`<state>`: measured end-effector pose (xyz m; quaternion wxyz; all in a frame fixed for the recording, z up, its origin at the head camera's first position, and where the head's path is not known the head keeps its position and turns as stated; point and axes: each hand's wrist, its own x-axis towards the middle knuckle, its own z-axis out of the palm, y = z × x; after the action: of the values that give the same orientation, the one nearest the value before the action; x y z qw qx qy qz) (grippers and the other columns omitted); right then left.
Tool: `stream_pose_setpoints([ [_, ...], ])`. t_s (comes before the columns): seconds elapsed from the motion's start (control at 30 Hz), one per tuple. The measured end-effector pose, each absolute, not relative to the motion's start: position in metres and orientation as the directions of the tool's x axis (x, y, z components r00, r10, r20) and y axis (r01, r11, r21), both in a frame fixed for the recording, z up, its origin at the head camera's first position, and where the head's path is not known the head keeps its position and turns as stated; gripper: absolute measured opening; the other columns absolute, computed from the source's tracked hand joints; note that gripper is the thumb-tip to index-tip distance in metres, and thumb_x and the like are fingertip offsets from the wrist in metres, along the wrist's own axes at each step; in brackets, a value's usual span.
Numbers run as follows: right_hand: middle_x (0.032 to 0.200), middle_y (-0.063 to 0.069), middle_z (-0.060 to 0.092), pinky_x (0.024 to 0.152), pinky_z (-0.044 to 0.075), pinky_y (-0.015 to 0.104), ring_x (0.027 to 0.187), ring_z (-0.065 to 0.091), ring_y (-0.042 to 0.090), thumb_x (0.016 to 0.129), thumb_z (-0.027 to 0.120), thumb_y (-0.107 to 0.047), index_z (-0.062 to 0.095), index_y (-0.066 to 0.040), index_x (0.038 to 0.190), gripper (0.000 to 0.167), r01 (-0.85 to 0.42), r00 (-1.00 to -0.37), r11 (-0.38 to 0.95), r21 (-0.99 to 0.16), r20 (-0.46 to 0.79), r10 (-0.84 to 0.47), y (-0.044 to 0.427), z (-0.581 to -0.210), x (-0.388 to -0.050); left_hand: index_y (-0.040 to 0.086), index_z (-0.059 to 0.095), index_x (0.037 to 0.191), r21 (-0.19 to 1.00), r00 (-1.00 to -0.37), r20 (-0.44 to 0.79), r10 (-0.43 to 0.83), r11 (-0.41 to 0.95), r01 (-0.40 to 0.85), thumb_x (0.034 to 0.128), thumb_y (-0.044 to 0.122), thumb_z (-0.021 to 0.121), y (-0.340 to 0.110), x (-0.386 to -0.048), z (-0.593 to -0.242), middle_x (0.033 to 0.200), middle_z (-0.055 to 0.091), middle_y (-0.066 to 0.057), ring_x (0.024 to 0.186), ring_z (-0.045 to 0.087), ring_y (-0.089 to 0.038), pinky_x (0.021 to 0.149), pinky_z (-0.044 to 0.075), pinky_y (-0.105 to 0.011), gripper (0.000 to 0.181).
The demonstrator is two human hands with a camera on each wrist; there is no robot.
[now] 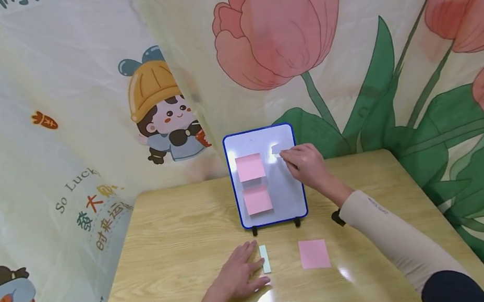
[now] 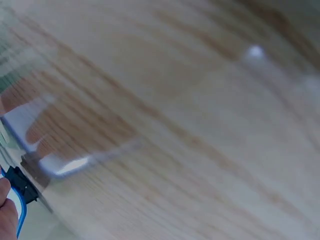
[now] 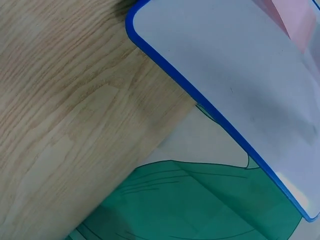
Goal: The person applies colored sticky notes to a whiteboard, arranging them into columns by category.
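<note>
A blue-framed whiteboard [image 1: 283,192] stands upright on the table. My right hand [image 1: 307,164] is at its upper right, fingers curled and tips together beside a small pale piece [image 1: 276,149]. Glare blurs that piece, which looks pinched. Down the board's left half are two pink sticky notes [image 1: 250,167], one above the other. My left hand [image 1: 237,273] rests on the table with spread fingers, one fingertip at the edge of a mint-green strip [image 1: 265,259]. Left-hand fingers [image 2: 6,220] show at the left wrist view's lower left. The right wrist view shows the board's frame [image 3: 185,85], without the hand.
Another pink sticky note [image 1: 314,254] lies on the wooden table [image 1: 174,235], right of the strip. Black feet [image 1: 297,222] hold the board up. A printed cloth [image 1: 356,90] with tulips and cartoon figures hangs behind and to the left.
</note>
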<state>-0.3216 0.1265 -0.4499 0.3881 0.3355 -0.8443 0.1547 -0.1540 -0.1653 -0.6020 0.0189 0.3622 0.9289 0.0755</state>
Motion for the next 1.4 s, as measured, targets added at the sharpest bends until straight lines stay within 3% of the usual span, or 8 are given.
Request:
stream_pose_setpoints([
  [0.27, 0.11, 0.01, 0.075, 0.085, 0.055, 0.043, 0.096, 0.072, 0.026, 0.085, 0.076, -0.007, 0.075, -0.005, 0.111, 0.027, -0.631, -0.438, 0.774, 0.057, 0.797, -0.416, 0.125, -0.459, -0.327, 0.018, 0.062, 0.135, 0.159, -0.732, 0.023, 0.68, 0.721, 0.675, 0.0975, 0.062, 0.043, -0.163, -0.156, -0.603, 0.16, 0.029, -0.021, 0.147, 0.031, -0.039, 0.121, 0.026, -0.051, 0.061],
  [0.43, 0.112, 0.008, 0.075, 0.088, 0.054, 0.043, 0.101, 0.07, 0.025, 0.083, 0.078, -0.011, 0.075, -0.007, 0.114, 0.031, -0.594, -0.49, 0.802, 0.065, 0.761, -0.425, 0.125, -0.479, -0.327, 0.014, 0.064, 0.132, 0.141, -0.701, 0.101, 0.706, 0.687, 0.713, 0.0983, 0.065, 0.037, -0.158, -0.16, -0.601, 0.158, 0.034, -0.019, 0.146, 0.033, -0.037, 0.119, 0.028, -0.051, 0.067],
  [0.63, 0.116, 0.005, 0.074, 0.093, 0.051, 0.043, 0.107, 0.068, 0.024, 0.087, 0.076, -0.016, 0.075, -0.01, 0.113, 0.027, -0.58, -0.543, 0.812, 0.059, 0.715, -0.44, 0.122, -0.492, -0.327, 0.008, 0.053, 0.142, 0.101, -0.645, 0.32, 0.694, 0.652, 0.752, 0.0975, 0.06, 0.046, -0.143, -0.178, -0.556, 0.158, 0.036, -0.017, 0.144, 0.037, -0.036, 0.118, 0.031, -0.051, 0.069],
  [0.8, 0.116, 0.004, 0.074, 0.093, 0.051, 0.043, 0.107, 0.068, 0.024, 0.088, 0.074, -0.017, 0.076, -0.011, 0.113, 0.025, -0.574, -0.558, 0.817, 0.049, 0.708, -0.434, 0.12, -0.495, -0.327, 0.009, 0.04, 0.151, 0.036, -0.631, 0.432, 0.644, 0.687, 0.726, 0.0993, 0.065, 0.031, -0.128, -0.21, -0.512, 0.162, 0.029, -0.014, 0.148, 0.031, -0.035, 0.12, 0.028, -0.051, 0.077],
  [1.03, 0.115, 0.004, 0.074, 0.093, 0.051, 0.043, 0.106, 0.069, 0.023, 0.091, 0.071, -0.017, 0.075, -0.011, 0.113, 0.024, -0.541, -0.576, 0.84, 0.049, 0.707, -0.412, 0.116, -0.501, -0.324, 0.013, 0.015, 0.16, -0.065, -0.75, 0.311, 0.583, 0.801, 0.595, 0.1007, 0.06, 0.024, -0.097, -0.272, -0.481, 0.166, 0.017, -0.011, 0.154, 0.015, -0.029, 0.126, 0.011, -0.044, 0.076],
  [1.4, 0.118, 0.003, 0.073, 0.096, 0.051, 0.043, 0.11, 0.068, 0.022, 0.087, 0.076, -0.022, 0.074, -0.012, 0.116, 0.03, -0.516, -0.606, 0.853, 0.072, 0.674, -0.423, 0.113, -0.502, -0.321, 0.015, 0.002, 0.16, -0.164, -0.829, 0.176, 0.531, 0.846, 0.507, 0.1007, 0.062, 0.012, -0.069, -0.322, -0.478, 0.168, -0.003, -0.004, 0.156, -0.003, -0.023, 0.127, 0.0, -0.039, 0.076],
])
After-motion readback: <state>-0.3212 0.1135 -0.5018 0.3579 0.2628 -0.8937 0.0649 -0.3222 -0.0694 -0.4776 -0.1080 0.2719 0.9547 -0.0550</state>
